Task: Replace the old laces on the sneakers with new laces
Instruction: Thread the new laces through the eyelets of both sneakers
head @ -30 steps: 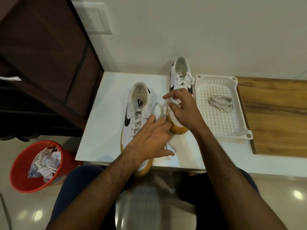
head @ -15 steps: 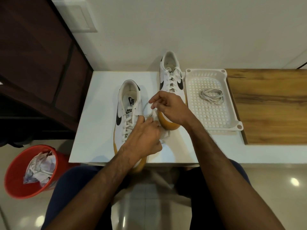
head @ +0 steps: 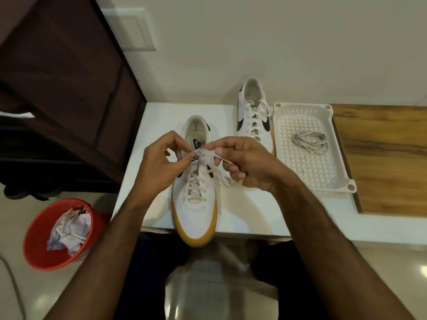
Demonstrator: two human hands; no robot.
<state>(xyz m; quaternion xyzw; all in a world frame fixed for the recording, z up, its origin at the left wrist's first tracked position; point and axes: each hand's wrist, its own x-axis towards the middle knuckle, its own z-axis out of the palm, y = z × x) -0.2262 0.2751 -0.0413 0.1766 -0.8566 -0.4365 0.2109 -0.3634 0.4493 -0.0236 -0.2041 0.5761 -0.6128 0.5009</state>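
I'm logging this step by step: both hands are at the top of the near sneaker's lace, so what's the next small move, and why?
Probably draw the two ends apart to snug the knot. The left hand and right hand each pinch the white lace above the near sneaker, which looks laced all the way up. The far sneaker is laced too, and a coiled lace lies in the white basket.

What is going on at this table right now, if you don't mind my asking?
A person is working on the laces of the near sneaker. The left hand and right hand both pinch its lace ends above the tongue. The far sneaker stands laced, and a loose lace lies in the white tray.
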